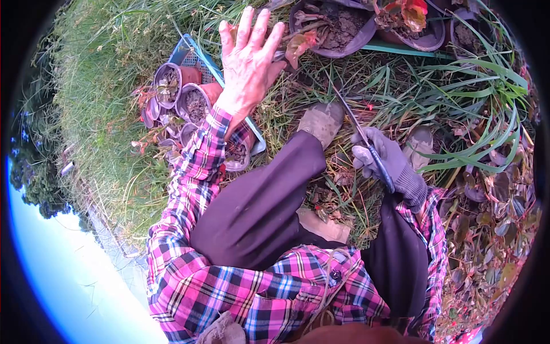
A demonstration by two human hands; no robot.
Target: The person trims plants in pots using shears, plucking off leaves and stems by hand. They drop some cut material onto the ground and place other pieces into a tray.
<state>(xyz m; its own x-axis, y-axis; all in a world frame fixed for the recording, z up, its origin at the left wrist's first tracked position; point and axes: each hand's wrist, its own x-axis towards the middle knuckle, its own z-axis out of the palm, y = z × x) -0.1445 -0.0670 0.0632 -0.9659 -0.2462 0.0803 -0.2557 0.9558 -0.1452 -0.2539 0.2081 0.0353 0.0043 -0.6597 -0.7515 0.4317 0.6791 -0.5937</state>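
Observation:
My left hand is bare and stretched out, its fingers spread beside a pot at the top of the view. A reddish leafy plant is close to its thumb side. In my right hand, which wears a grey glove, the dark handle of a long thin knife is gripped, its blade slanting up and to the left over the grass. Purple pots with soil stand just right of my left hand.
A blue crate at the left holds several potted plants. Long green blades of grass spread at the right, above reddish leafy plants. My shoes rest on the grassy ground.

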